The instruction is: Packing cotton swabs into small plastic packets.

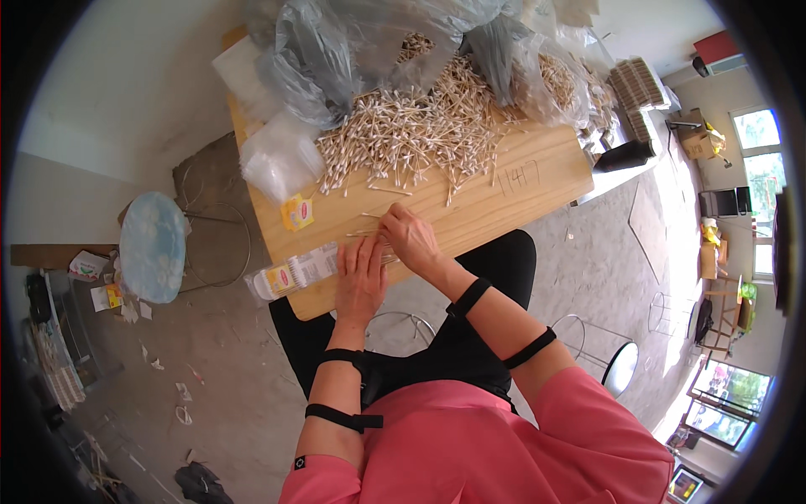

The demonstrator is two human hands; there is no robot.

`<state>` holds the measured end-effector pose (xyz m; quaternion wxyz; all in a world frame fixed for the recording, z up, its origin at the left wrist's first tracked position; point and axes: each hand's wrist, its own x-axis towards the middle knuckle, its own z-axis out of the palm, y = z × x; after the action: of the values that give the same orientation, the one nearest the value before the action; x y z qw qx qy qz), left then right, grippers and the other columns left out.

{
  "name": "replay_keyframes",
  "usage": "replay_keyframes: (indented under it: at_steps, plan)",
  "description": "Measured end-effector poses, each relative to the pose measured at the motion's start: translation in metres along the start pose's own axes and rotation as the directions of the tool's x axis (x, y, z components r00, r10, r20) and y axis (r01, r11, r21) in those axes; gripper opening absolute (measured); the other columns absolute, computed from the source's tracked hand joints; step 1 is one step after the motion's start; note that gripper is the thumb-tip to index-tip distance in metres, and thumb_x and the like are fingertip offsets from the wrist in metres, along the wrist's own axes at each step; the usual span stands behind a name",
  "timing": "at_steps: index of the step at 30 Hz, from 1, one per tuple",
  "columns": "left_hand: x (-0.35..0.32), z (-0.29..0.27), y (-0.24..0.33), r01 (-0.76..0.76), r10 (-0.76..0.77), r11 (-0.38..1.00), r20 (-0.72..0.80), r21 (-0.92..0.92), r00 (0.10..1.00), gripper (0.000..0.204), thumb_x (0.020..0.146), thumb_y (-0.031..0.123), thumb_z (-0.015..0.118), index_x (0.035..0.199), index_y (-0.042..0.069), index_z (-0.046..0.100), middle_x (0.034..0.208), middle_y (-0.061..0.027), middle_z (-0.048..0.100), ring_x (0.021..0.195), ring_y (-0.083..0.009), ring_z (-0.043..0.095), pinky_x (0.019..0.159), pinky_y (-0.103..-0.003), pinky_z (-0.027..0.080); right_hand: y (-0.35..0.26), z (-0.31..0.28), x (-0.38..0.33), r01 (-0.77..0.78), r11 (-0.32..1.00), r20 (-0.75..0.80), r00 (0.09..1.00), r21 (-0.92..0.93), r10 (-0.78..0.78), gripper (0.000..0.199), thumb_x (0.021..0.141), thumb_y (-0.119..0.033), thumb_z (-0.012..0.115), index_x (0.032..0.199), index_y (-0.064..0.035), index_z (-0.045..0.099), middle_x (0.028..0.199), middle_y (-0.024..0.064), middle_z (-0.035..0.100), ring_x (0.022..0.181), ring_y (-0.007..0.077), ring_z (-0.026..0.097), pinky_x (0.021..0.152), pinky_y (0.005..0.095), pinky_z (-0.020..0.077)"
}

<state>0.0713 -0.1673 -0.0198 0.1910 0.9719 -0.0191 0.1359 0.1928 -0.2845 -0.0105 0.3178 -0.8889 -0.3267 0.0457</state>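
Note:
At the near edge of the wooden table [470, 233], my left hand [361, 273] lies flat with its fingers stretched forward, beside a row of small clear packs of cotton swabs [312, 264]. My right hand [409, 239] is just to its right, its fingers bent and closed around a few cotton swabs whose tips stick out leftward. Its fingertips nearly touch the left hand's, and a few more sticks show between the hands. What lies under the left palm is hidden. Beyond both hands spreads a big heap of loose cotton swabs [403, 134].
Yellow-and-white cards [296, 212] and a stack of clear plastic bags [281, 160] lie on the table's left. Large grey plastic bags [311, 63] stand behind the heap. A dark bottle-like object [625, 156] is past the right edge. A round stool [153, 246] stands at left.

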Motion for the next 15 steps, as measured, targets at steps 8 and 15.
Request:
replay_keyframes:
  at_steps: [8,15]
  plan:
    - [-0.003,0.001,-0.002,0.001,-0.001,1.000,0.042,-0.016,0.999,0.059,0.083,0.012,0.065,0.139,0.004,0.046,0.142,-0.0105,0.046,0.136,-0.0287,0.040,0.121,-0.056,0.021,0.014,-0.022,0.023,-0.069,0.993,-0.201,0.976,0.099,0.088,0.015,0.087,-0.015,0.067,0.099,-0.0060,0.064,0.102,0.0123,0.060,0.092,0.0355,0.064,0.074,0.0452,0.0529]
    - [-0.003,0.003,-0.003,-0.014,0.014,1.000,0.033,0.004,0.999,0.058,0.085,0.014,0.064,0.139,0.004,0.045,0.139,-0.0102,0.047,0.134,-0.0288,0.041,0.121,-0.055,0.021,0.017,-0.015,0.011,-0.004,0.986,-0.083,0.996,0.168,0.018,0.014,0.089,-0.017,0.066,0.097,-0.0061,0.064,0.100,0.0114,0.061,0.085,0.0366,0.064,0.072,0.0447,0.0527]
